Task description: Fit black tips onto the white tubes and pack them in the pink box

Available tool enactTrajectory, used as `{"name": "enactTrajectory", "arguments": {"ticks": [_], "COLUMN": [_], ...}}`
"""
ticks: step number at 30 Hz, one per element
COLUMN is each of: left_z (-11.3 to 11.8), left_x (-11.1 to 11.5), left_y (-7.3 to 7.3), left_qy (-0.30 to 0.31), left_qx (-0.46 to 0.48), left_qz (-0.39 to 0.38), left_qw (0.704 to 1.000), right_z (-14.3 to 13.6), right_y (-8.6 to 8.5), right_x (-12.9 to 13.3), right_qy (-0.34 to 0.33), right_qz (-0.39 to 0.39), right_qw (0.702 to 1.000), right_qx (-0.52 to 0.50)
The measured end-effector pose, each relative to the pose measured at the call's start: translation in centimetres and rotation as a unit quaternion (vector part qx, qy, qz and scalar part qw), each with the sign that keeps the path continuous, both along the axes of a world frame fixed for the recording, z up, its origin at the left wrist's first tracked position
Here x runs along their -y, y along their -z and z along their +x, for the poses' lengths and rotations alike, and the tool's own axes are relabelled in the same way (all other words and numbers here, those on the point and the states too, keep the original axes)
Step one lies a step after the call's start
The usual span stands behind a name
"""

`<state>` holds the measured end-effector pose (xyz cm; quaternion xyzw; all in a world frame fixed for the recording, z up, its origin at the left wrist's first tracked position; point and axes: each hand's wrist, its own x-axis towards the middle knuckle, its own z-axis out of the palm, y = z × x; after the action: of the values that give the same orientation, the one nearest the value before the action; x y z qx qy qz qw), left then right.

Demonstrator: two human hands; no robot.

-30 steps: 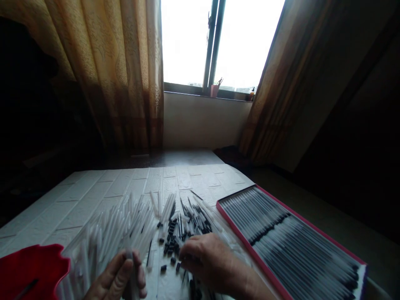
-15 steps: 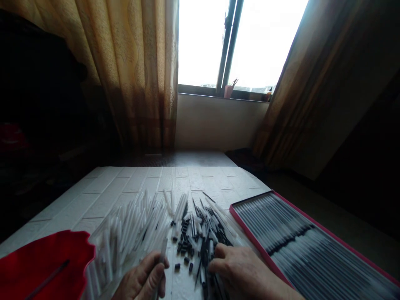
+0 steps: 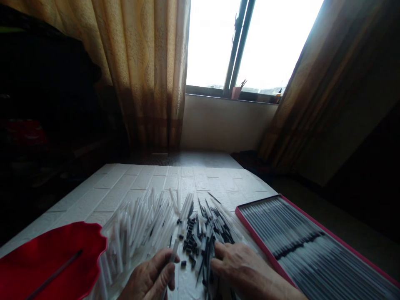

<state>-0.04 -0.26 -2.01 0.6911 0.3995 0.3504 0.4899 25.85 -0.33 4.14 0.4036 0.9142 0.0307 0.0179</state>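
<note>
Left hand [image 3: 152, 278] pinching a white tube [image 3: 171, 260]; right hand [image 3: 242, 271] half-open, fingertips among dark refills [image 3: 206, 237].

A red dish [image 3: 46, 262] holding one thin rod [image 3: 54, 275] sits near patterned curtains [image 3: 146, 71].

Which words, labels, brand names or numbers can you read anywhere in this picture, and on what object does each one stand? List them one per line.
None: no readable text shows anywhere.
The white tube in the left hand: no print visible.
The black parts by the right hand: unmarked.
The red-edged box and red dish: no label visible.
The pink cup on the sill: too small to tell.
</note>
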Motion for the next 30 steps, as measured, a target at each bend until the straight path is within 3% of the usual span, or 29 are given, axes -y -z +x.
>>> {"name": "enactTrajectory", "arguments": {"ticks": [14,19,23,25,26,28,30], "left_z": [-0.1,-0.3,-0.3,-0.3,-0.3,-0.4,-0.4], "left_x": [-0.2,-0.3,-0.1,0.0,0.0,-0.1,-0.2], "left_y": [-0.2,-0.2,-0.6,-0.9,-1.1,-1.5,-1.8], "left_qy": [0.007,0.006,0.008,0.005,0.003,-0.006,-0.012], "left_qx": [-0.024,-0.027,-0.025,-0.030,-0.033,-0.037,-0.041], "left_qz": [0.085,0.120,0.128,0.138,0.146,0.168,0.189], "left_qw": [0.996,0.992,0.991,0.990,0.989,0.985,0.981], "right_z": [0.7,1.1,-0.1,-1.5,-2.2,-3.8,-5.1], "right_y": [0.6,-0.6,-2.6,-3.4,-3.7,-3.6,-2.8], "right_x": [-0.8,-0.5,-0.5,-0.7,-0.9,-1.3,-1.7], "right_qy": [0.000,0.053,0.069,0.068,0.072,0.086,0.095], "right_qz": [0.014,0.008,-0.025,-0.062,-0.093,-0.169,-0.234], "right_qw": [1.000,0.996,0.973,0.933,0.894,0.771,0.654], "right_qx": [0.006,-0.073,-0.217,-0.347,-0.431,-0.608,-0.713]}}
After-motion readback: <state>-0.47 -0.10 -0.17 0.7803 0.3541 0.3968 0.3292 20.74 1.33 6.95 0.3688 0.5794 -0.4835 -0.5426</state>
